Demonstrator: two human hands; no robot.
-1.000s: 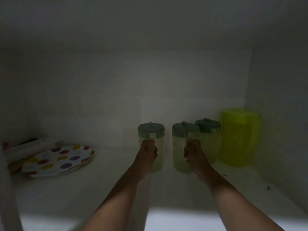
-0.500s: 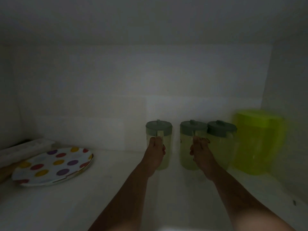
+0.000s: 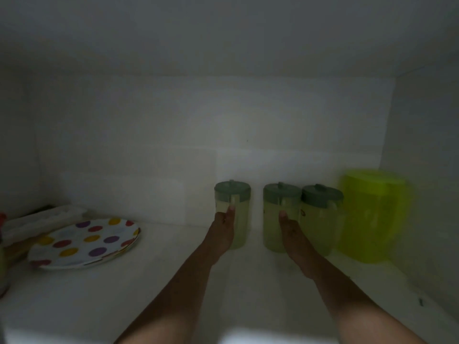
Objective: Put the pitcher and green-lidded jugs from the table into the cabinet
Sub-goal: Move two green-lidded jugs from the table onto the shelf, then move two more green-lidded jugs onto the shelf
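Three pale jugs with green lids stand upright at the back of the dim white cabinet shelf (image 3: 159, 289). My left hand (image 3: 222, 229) grips the handle of the left jug (image 3: 242, 194). My right hand (image 3: 289, 232) holds the middle jug (image 3: 272, 219) by its handle. A third green-lidded jug (image 3: 321, 219) stands close against the middle one on its right. To the right of that, the bright yellow-green pitcher (image 3: 372, 214) sits near the cabinet's right wall.
A polka-dot plate (image 3: 84, 242) lies on the shelf at the left, with a white tray-like item (image 3: 42, 217) behind it. The cabinet's right wall (image 3: 427, 194) stands just beyond the pitcher. A bright strip marks the shelf's front edge.
Both hands have pushed their jugs a little deeper toward the back wall. My view has shifted slightly, and the middle jug now stands right next to the third jug.
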